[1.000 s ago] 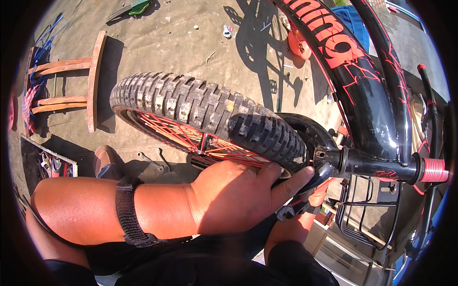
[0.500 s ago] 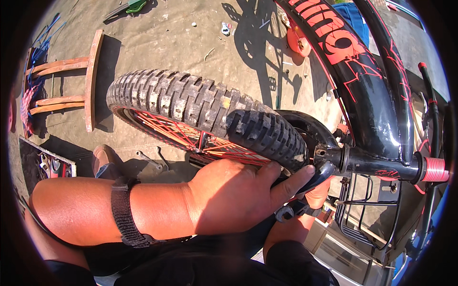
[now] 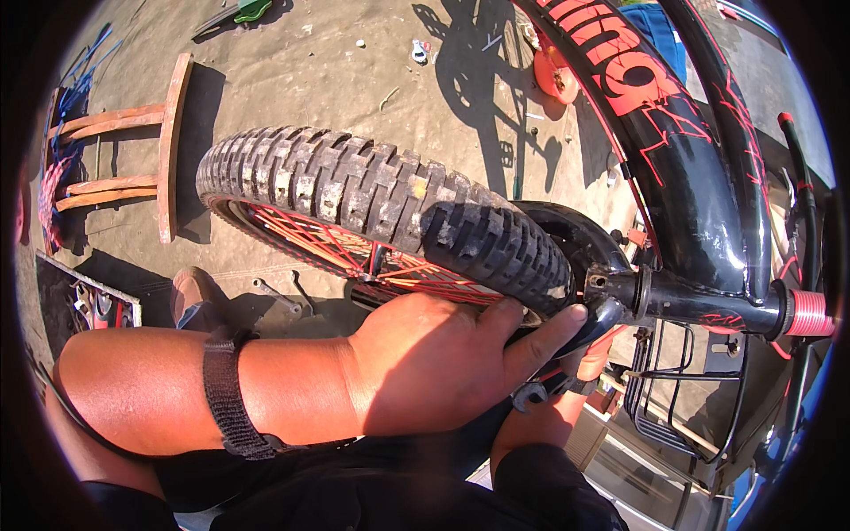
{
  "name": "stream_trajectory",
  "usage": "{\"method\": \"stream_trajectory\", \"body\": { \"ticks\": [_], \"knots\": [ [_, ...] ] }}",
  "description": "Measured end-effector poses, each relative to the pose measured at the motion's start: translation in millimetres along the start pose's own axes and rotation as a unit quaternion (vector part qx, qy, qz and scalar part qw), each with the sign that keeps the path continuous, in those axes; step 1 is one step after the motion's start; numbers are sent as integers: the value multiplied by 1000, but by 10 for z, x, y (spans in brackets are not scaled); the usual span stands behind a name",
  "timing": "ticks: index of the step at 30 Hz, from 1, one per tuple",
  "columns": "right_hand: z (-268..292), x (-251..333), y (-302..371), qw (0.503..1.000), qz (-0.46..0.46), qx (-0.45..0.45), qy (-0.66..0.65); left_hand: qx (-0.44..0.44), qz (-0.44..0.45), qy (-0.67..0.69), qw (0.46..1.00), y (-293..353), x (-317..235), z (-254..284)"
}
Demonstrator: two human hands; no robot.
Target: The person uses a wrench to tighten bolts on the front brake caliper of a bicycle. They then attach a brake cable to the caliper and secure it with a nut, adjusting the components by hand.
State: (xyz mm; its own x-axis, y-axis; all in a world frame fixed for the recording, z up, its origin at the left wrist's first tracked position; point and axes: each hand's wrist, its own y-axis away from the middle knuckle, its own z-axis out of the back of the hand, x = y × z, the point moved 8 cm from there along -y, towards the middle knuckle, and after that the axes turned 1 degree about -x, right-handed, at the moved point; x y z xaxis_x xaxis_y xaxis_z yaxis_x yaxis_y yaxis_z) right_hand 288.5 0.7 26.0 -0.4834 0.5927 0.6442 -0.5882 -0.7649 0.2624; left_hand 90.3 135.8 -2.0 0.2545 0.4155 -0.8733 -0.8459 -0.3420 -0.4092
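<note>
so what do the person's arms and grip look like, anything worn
The left forearm is bare apart from a wide, black, textured strap; the left grip is ungloved. The right forearm shows below a black sleeve, with what looks like a dark wristband.

We've got hard, bright sun here, seemingly from the left, since the stool (image 3: 173, 150) throws its crisp shadow rightward. We're getting white glare on the frame (image 3: 695, 190), and the tyre (image 3: 372, 190) goes from sunlit to shaded. Middle's pretty sharp, but our fisheye bends stuff near the black, blue-fringed rim, and the shirt (image 3: 372, 500) is almost pure black.
</note>
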Motion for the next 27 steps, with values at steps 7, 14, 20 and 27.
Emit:
{"method": "stream_trajectory", "body": {
  "ticks": [7,14,20,27],
  "knots": [
    [11,-7,-9,1000,0,3,-8,-8,90,141,986,-44,117,5],
    [-32,1,-35,999,18,9,-42,20,-2,-40,999,33,-53,47],
    [-133,110,-51,990,44,25,-130,53,40,-132,989,81,-118,-33],
    [-263,220,-93,958,71,83,-264,-24,102,-133,986,120,-204,50]
  ]
}}
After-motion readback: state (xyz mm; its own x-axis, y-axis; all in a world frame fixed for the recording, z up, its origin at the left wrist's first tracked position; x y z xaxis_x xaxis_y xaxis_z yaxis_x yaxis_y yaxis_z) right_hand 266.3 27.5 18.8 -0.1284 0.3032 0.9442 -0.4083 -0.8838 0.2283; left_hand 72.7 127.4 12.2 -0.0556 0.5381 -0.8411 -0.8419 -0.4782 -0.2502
